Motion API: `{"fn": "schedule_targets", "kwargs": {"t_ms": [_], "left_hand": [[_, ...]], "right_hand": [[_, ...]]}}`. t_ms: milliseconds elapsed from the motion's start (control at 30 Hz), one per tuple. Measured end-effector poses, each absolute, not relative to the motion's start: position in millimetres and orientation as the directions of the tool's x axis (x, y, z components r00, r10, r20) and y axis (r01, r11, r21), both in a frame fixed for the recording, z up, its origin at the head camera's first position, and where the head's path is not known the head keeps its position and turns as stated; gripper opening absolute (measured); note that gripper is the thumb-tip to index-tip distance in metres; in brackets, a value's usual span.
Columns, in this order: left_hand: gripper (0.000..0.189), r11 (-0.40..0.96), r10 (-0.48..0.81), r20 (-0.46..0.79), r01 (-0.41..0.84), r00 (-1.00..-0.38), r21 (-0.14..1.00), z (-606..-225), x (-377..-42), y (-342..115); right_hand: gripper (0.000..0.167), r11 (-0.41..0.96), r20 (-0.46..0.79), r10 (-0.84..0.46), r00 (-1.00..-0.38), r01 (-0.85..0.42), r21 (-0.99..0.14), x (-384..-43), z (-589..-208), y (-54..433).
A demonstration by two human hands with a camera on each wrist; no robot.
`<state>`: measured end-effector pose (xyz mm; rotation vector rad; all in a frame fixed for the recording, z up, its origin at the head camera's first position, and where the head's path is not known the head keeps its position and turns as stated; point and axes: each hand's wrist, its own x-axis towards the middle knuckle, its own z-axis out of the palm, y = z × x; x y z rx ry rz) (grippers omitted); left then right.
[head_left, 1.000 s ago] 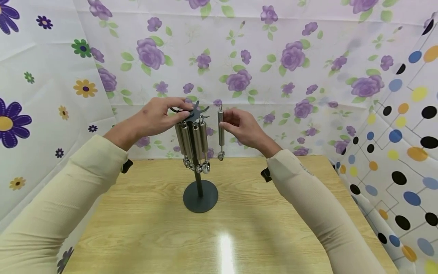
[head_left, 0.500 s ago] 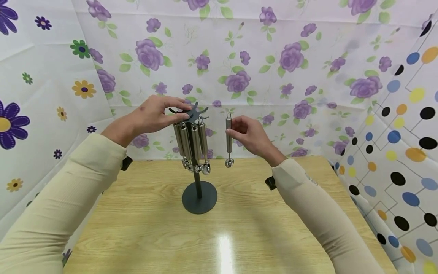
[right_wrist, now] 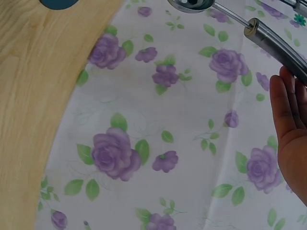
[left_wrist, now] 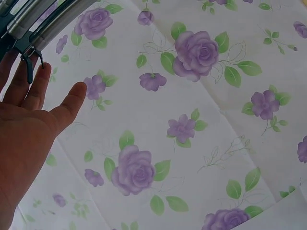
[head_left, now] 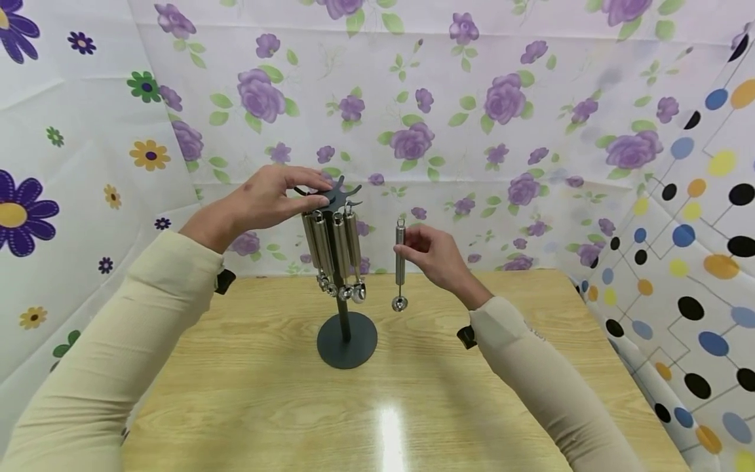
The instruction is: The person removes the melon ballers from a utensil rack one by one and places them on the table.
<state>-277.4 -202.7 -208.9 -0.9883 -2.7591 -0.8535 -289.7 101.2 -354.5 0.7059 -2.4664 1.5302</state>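
Note:
My left hand holds the top of a dark utensil stand, thumb and fingers at its hooked plate; in the left wrist view the fingertips are partly behind a hook. Several silver-handled utensils with shiny heads hang from the hooks. To the right of the stand, my right hand pinches a small metal scoop by its handle. It hangs upright, loop up and bowl down, above the table and apart from the stand. In the right wrist view its round bowl shows at the top edge.
A light wood table lies under both hands. Behind it hangs a cloth with purple flowers; a dotted cloth borders the right side and a daisy-patterned one the left.
My right hand has moved right and down with the scoop, away from the stand. The left hand stays on the stand's top.

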Motion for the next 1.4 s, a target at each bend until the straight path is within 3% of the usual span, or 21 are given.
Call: {"fn": "schedule_targets", "kwargs": {"t_ms": [433,1033,1400], "left_hand": [[0.031,0.623,0.532,0.26,0.581,-0.806,0.524,-214,-278,-207],[0.032,0.646,0.523,0.248,0.569,-0.815,0.508,-209,-278,-206],[0.032,0.649,0.527,0.249,0.574,-0.812,0.499,-211,-279,-205]], "right_hand": [[0.022,0.364,0.29,-0.274,-0.917,-0.378,-0.851,-290,-401,94],[0.02,0.393,0.15,-0.224,-0.963,-0.23,-0.891,-297,-491,86],[0.019,0.419,0.094,-0.228,-0.969,-0.185,-0.889,-293,-528,78]]}}
